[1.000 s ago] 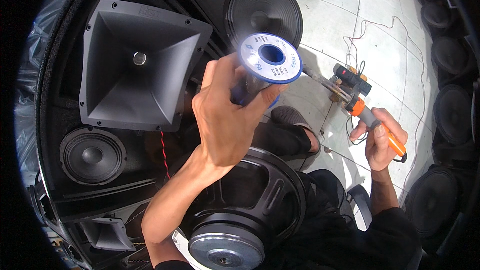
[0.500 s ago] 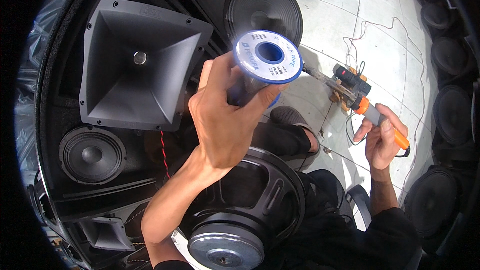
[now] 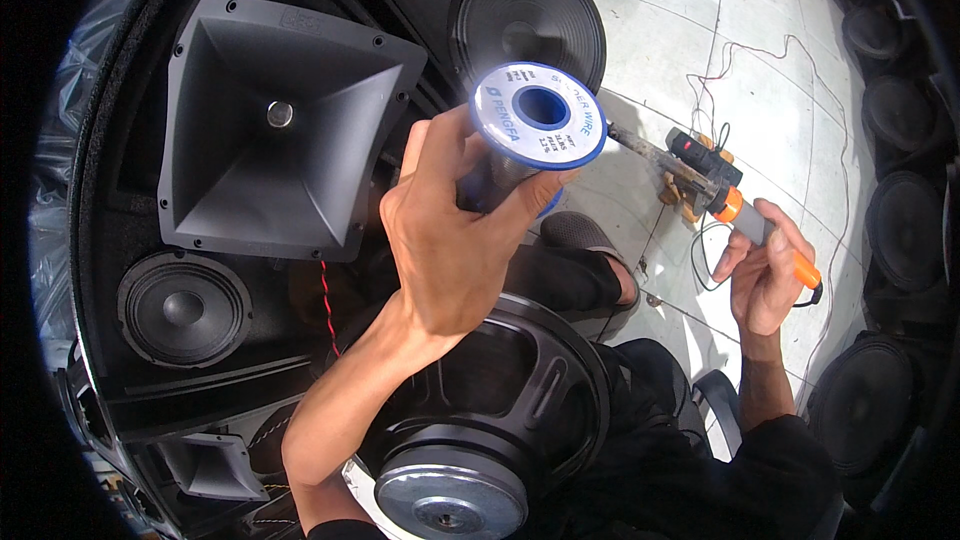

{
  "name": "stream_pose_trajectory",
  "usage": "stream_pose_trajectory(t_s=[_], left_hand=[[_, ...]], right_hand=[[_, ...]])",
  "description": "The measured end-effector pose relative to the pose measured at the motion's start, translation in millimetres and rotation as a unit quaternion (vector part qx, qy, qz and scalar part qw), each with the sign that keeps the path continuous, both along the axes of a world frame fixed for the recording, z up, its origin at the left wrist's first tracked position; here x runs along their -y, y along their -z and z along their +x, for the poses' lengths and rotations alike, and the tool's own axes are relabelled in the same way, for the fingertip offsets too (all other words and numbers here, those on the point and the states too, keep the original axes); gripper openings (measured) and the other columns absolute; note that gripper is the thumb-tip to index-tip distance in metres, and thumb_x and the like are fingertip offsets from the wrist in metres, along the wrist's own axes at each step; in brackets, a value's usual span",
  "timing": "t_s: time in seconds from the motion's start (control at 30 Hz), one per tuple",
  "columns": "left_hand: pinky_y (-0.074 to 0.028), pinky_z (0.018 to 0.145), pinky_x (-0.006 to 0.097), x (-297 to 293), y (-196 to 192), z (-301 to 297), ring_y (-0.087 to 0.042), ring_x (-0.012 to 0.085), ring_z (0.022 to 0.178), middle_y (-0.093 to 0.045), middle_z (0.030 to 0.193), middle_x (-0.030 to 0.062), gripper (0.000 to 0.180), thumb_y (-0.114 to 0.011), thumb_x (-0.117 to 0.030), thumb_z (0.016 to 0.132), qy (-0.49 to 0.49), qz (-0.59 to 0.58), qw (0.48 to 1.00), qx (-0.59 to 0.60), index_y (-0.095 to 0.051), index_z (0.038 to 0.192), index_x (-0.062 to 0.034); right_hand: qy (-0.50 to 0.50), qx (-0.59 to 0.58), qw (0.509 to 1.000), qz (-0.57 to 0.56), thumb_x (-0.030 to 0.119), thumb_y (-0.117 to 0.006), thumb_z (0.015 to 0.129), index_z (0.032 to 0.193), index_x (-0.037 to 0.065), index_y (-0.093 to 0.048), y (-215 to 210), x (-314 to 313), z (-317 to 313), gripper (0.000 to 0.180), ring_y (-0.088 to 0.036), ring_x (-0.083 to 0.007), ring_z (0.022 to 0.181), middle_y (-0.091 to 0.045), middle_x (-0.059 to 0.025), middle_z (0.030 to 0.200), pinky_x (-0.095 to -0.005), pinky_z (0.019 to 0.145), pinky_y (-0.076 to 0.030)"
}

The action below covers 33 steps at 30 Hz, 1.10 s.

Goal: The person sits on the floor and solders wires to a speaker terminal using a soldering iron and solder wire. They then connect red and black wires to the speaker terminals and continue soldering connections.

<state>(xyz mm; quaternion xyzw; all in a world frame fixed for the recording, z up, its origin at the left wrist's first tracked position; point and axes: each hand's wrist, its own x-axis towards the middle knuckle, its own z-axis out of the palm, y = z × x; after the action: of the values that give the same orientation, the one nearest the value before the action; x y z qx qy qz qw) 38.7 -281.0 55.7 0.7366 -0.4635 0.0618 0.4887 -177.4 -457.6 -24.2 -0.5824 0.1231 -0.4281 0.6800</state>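
My left hand (image 3: 450, 220) is wrapped round a spool of solder wire (image 3: 500, 130) with a white label face and blue rims, raised in the middle of the view. In my right hand (image 3: 765, 275), at the right, is a soldering iron (image 3: 738, 208) with an orange and grey handle. Its metal shaft points up and left toward the spool, and its tip is hidden behind the spool's rim. Below my left hand, a large speaker driver (image 3: 530, 390) rests by my lap, its round metal magnet (image 3: 450, 500) turned toward me.
A grey square horn (image 3: 290, 130) and a small round speaker (image 3: 185, 308) sit in the cabinet at left. A black power strip (image 3: 705, 160) with cords lies on the tiled floor (image 3: 660, 50). Speaker cones (image 3: 862, 405) line the right side. My shoe (image 3: 580, 240) is below the spool.
The soldering iron has shifted slightly right in my right hand. The spool in my left hand has moved very slightly right and down.
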Motion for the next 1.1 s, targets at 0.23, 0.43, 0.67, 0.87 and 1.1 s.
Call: stream_pose_trajectory(t_s=[0.23,0.43,0.67,0.87,1.1], left_hand=[[-0.056,0.071,0.033,-1.7,-3.0,-1.6,-0.070,0.0249,0.085,-0.062,0.098,0.0153,0.043,-0.083,-0.013,0.075,-0.012,0.010,1.000,-0.004,-0.059,0.107,0.0041],[-0.055,0.067,0.032,-1.1,-5.2,-1.9,-0.069,0.0235,0.082,-0.062,0.097,0.0147,0.043,-0.083,-0.012,0.074,-0.021,-0.010,1.000,-0.010,-0.059,0.106,0.0038],[-0.055,0.072,0.033,-3.1,-4.2,-0.3,-0.069,0.0242,0.084,-0.062,0.098,0.0150,0.045,-0.083,-0.013,0.074,-0.012,-0.006,1.000,-0.003,-0.059,0.108,0.0038],[-0.056,0.072,0.034,-3.4,-2.1,-1.5,-0.069,0.0252,0.085,-0.062,0.098,0.0149,0.044,-0.083,-0.012,0.074,-0.012,0.007,1.000,-0.010,-0.059,0.108,0.0034],[-0.055,0.070,0.033,-1.7,-3.2,-3.4,-0.069,0.0262,0.085,-0.061,0.097,0.0152,0.044,-0.083,-0.011,0.073,-0.011,0.015,0.999,-0.030,-0.059,0.107,0.0034]], right_hand=[[0.009,-0.010,0.998,0.063,0.023,-0.050,0.097,0.120,-0.011,-0.056,-2.9,-1.7,2.6,0.041,-0.064,-0.0240,0.050,-0.066,-0.0174,0.076,-0.0332,0.046,-0.055],[0.011,-0.014,0.999,0.049,0.024,-0.051,0.096,0.119,-0.011,-0.056,-2.1,-1.7,3.7,0.043,-0.064,-0.0235,0.050,-0.066,-0.0175,0.074,-0.0326,0.045,-0.054],[0.015,-0.014,0.997,0.074,0.025,-0.052,0.096,0.119,-0.011,-0.056,-4.3,-3.4,4.7,0.043,-0.064,-0.0231,0.050,-0.067,-0.0176,0.074,-0.0328,0.045,-0.055],[0.013,-0.010,0.997,0.069,0.023,-0.051,0.096,0.120,-0.011,-0.056,-2.4,-3.2,4.2,0.042,-0.064,-0.0234,0.050,-0.067,-0.0172,0.074,-0.0328,0.046,-0.054],[0.014,-0.007,0.998,0.055,0.023,-0.050,0.097,0.120,-0.011,-0.056,-0.6,-2.2,2.8,0.041,-0.063,-0.0235,0.049,-0.067,-0.0164,0.075,-0.0322,0.045,-0.054]])
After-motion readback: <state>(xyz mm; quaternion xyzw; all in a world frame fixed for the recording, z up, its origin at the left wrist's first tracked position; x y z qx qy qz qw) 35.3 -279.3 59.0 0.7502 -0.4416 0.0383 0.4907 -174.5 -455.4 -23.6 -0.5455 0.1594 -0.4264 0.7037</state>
